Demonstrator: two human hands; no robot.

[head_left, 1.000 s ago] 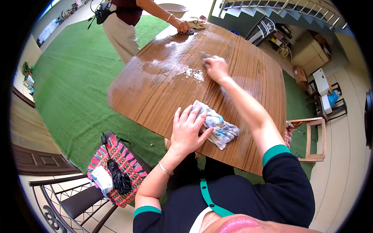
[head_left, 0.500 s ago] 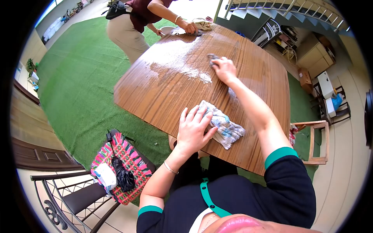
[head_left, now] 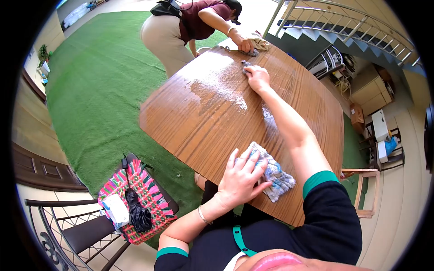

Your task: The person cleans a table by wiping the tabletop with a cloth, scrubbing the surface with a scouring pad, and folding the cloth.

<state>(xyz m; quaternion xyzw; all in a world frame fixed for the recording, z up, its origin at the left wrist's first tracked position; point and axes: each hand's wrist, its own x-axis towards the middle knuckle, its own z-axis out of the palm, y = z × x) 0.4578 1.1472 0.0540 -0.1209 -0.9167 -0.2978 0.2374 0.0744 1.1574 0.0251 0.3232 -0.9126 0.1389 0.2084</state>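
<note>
My left hand (head_left: 240, 179) lies flat with fingers spread, partly over a folded white, grey and blue cloth (head_left: 276, 177) near the close edge of the brown wood-grain table (head_left: 181, 126). Reaching across the tabletop, my right hand (head_left: 258, 78) has its fingers closed round a dark grey scrubber (head_left: 246, 64); only part of it shows. Beside that hand, white suds and wet patches (head_left: 217, 83) spread over the wood. Another wet patch (head_left: 268, 116) shows just left of my right forearm.
Across the table a person (head_left: 199, 22) leans in, one hand pressing a dark scrubber (head_left: 248, 52). A beige cloth (head_left: 258, 41) lies by that hand. A chair with a pink-green woven mat (head_left: 158, 205) stands at left; a wooden frame (head_left: 367, 192) stands at right.
My right hand has pushed the scrubber a little farther across the table. The other person has bent lower. The whole view has shifted slightly; my left hand stays on the cloth.
</note>
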